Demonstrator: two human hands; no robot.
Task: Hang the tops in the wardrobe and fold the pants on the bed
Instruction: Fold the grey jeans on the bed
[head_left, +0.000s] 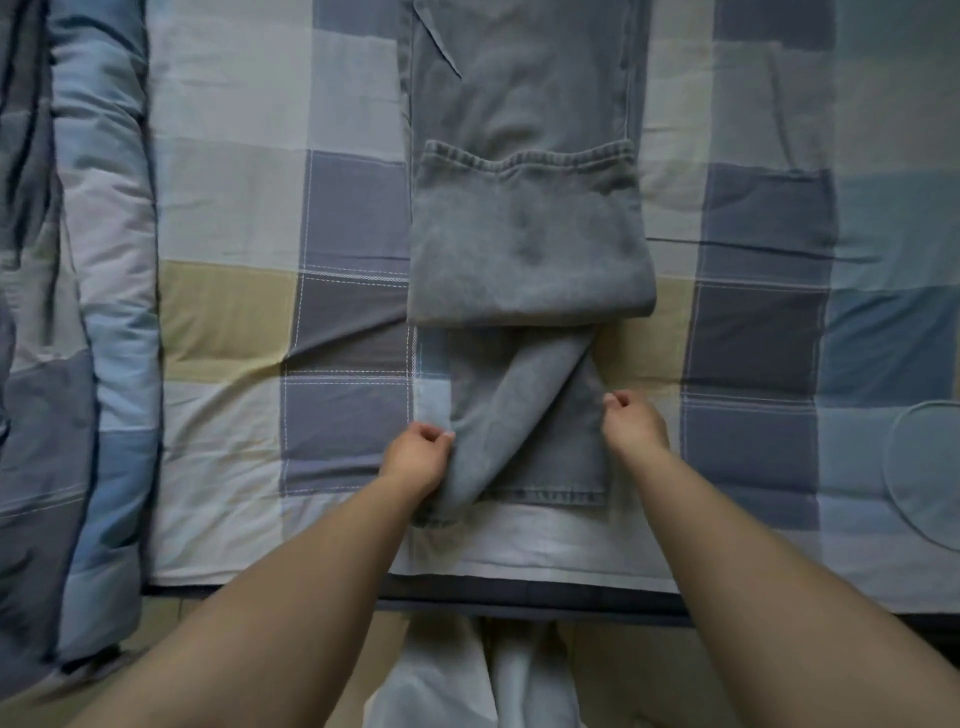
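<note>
Grey jeans (524, 239) lie lengthwise on the checked bedsheet (228, 306), running away from me. One hemmed end is folded over the middle of the pants. Nearer to me, a second layer of the jeans lies twisted, with a rolled fold crossing it diagonally. My left hand (415, 457) pinches the left edge of this near part, fingers curled on the cloth. My right hand (631, 421) pinches the right edge, thumb and fingers closed on the fabric.
A rolled checked quilt (104, 322) lies along the left side of the bed. The bed's front edge (519, 597) runs just below the jeans. A round pale patch (924, 467) shows at the right. Pale cloth (467, 686) hangs below the bed edge.
</note>
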